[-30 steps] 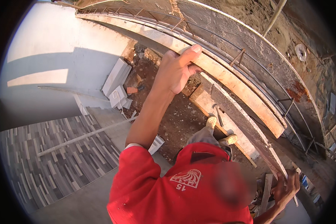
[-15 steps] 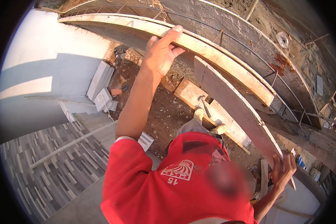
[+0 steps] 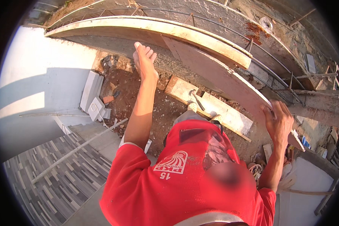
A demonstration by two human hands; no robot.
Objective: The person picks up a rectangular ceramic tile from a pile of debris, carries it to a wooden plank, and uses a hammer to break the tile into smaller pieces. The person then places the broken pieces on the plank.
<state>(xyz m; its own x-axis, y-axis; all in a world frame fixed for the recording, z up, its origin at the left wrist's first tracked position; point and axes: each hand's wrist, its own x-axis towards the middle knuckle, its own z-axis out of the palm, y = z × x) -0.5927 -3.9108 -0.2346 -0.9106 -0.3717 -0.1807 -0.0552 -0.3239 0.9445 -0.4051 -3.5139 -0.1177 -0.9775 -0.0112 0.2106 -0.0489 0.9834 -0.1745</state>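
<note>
My right hand (image 3: pixel 278 118) is wrapped over the top edge of a long grey-brown plank (image 3: pixel 222 77), close to its right end. That plank slants across the front of the wall, and its left end sits just under a second, light-edged formwork board (image 3: pixel 150 25). My left hand (image 3: pixel 145 62) hovers below that upper board, thumb up and fingers apart, with nothing in it. Whether its fingertips brush the wall behind cannot be made out. Below, a hammer (image 3: pixel 196 99) lies on a pale board (image 3: pixel 226 115) by my feet.
Steel reinforcing bars (image 3: pixel 229 29) run behind the upper board, before a rough concrete wall (image 3: pixel 290 52). White blocks (image 3: pixel 91 90) lean at the left by a white wall (image 3: pixel 34 75). Rubble-strewn soil (image 3: pixel 139 109) and a tiled floor (image 3: pixel 56 177) lie below. A thin pole (image 3: pixel 79 148) crosses the tiles.
My left hand has let go of the upper board and dropped a little down and left. The grey-brown plank has risen toward the upper board, my right hand moving up with it.
</note>
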